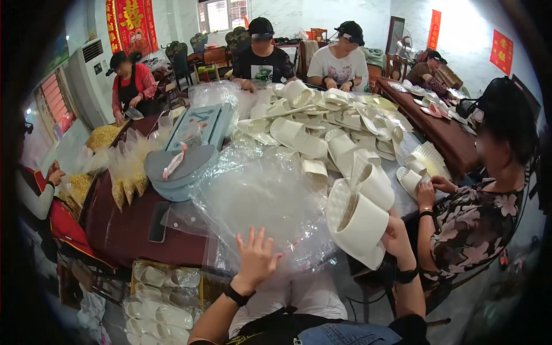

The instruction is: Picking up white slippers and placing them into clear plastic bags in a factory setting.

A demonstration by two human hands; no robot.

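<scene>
My left hand (256,257) lies with its fingers spread on the near edge of a pile of clear plastic bags (259,201) and grips nothing. In my right hand (397,236) is a pair of cream slippers (359,221), fitted together and held up at the table's near right edge. My right fingers close on their right side, partly hidden behind them. Beyond the bags rises a large heap of loose cream slippers (299,132).
Left of the bags stand a blue-grey machine (198,129) and a dark phone (158,222). Filled clear bags (131,172) sit farther left. Wrapped slippers (164,313) fill a yellow crate below. A co-worker (477,224) sits close on my right; several others work around the tables.
</scene>
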